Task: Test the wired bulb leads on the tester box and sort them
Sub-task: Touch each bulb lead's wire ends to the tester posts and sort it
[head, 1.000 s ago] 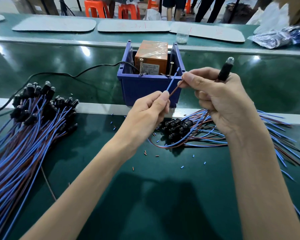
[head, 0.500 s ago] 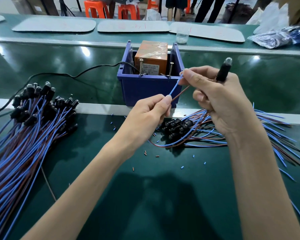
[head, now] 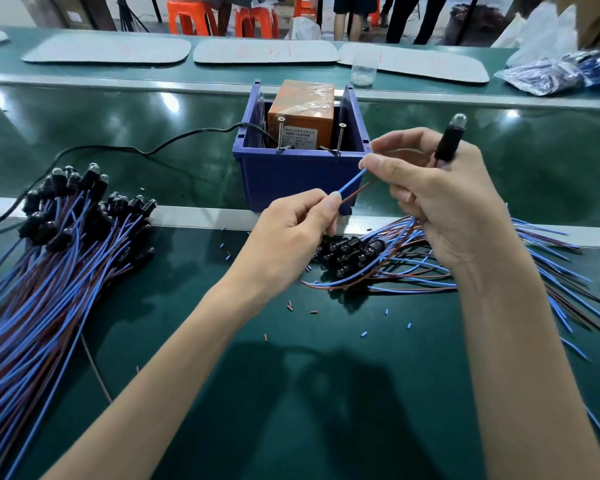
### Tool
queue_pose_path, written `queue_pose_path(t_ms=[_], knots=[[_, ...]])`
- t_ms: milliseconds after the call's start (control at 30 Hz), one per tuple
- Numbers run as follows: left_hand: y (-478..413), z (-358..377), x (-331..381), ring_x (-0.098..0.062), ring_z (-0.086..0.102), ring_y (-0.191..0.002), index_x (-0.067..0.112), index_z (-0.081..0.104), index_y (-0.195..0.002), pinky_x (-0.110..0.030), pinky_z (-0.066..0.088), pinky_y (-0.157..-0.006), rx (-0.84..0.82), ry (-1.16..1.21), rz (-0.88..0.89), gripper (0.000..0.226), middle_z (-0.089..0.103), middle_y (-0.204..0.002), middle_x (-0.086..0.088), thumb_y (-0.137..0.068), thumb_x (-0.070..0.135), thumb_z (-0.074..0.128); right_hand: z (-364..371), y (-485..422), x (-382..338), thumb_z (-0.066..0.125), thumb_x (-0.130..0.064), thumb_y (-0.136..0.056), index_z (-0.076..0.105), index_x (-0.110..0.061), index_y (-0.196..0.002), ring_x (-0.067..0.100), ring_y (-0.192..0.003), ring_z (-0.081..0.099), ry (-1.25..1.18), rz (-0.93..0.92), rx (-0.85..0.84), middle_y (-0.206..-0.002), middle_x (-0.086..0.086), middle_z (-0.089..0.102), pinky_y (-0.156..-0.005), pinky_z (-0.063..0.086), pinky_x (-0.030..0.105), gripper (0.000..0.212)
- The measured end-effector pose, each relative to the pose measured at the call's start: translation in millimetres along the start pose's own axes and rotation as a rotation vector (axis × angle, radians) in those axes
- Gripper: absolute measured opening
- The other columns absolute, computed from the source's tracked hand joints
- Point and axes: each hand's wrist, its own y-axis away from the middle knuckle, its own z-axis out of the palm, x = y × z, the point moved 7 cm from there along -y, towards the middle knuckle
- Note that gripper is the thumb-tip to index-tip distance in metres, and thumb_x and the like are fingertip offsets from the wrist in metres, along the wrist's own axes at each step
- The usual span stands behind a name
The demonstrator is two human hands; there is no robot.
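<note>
The tester box stands just beyond my fingers. My right hand grips the bulb lead upright. My left hand pinches its blue wire and brown wire, which slant between both hands, just short of the screw terminals.

Both hands pinch bulb lead.

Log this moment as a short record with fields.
left hand: pinches the blue and brown wires
right hand: grips the black clear-tipped bulb, upright
tester: blue plastic bin holding an orange box, two upright screws at its front rim
left pile: big bundle of wired bulbs
right pile: smaller heap below the hands
</note>
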Motion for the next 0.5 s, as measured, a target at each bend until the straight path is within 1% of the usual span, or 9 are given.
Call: queue_pose_path(t_ms=[100,233,300,367,400,500], knots=[[-0.2,-1.5,-0.1,-0.007,0.026,-0.047,0.02,0.045,-0.061,-0.019,0.023,-0.045,0.0,-0.02,-0.001,0.041,0.029,-0.05,0.012,-0.101,0.029,0.044,-0.8,0.2,-1.8,0.073,0.002,-0.077,0.064,-0.009,-0.081,0.001,-0.04,0.038,0.004,-0.019,0.005,-0.061,-0.002,0.061,-0.039,0.027,0.01,0.015],[-1.0,-4.0,-1.6,-0.006,0.027,-0.046,0.019,0.044,-0.061,-0.017,0.023,-0.045,-0.01,-0.053,-0.015,0.042,0.03,-0.048,0.012,-0.101,0.029,0.044,-1.2,0.8,-1.6,0.073,0.002,-0.078,0.062,-0.012,-0.081,-0.001,-0.04,0.046,0.034,-0.028,0.027,-0.064,0.001,0.059,-0.041,0.032,0.007,0.018],[-1.2,-6.7,-1.6,-0.007,0.026,-0.046,0.018,0.044,-0.06,-0.018,0.023,-0.045,-0.008,-0.068,-0.018,0.042,0.031,-0.05,0.011,-0.101,0.028,0.045,0.1,0.7,-0.9,0.073,0.001,-0.078,0.06,-0.014,-0.081,-0.002,-0.041,0.047,0.057,-0.035,0.026,-0.061,-0.003,0.06,-0.042,0.033,0.007,0.02],[-1.3,-9.0,-0.3,-0.009,0.026,-0.048,0.018,0.044,-0.059,-0.019,0.022,-0.045,-0.002,-0.077,-0.017,0.043,0.033,-0.053,0.005,-0.101,0.027,0.046,1.5,0.4,0.4,0.072,0.001,-0.08,0.058,-0.017,-0.081,-0.002,-0.04,0.047,0.078,-0.039,0.031,-0.055,-0.01,0.059,-0.042,0.033,0.008,0.022],[-1.2,-9.8,1.0,-0.009,0.026,-0.048,0.017,0.044,-0.059,-0.019,0.022,-0.046,0.0,-0.081,-0.015,0.043,0.033,-0.054,0.003,-0.101,0.027,0.046,2.1,0.1,1.0,0.071,0.001,-0.081,0.057,-0.018,-0.08,-0.003,-0.04,0.048,0.092,-0.042,0.038,-0.055,-0.01,0.058,-0.042,0.033,0.008,0.023],[-0.4,-10.4,6.7,-0.01,0.026,-0.05,0.016,0.043,-0.058,-0.02,0.022,-0.047,0.006,-0.103,-0.004,0.043,0.033,-0.055,0.001,-0.1,0.024,0.047,3.4,-1.1,2.7,0.067,0.001,-0.085,0.054,-0.02,-0.078,-0.004,-0.042,0.049,0.124,-0.056,0.049,-0.063,-0.005,0.057,-0.046,0.033,0.01,0.025]])
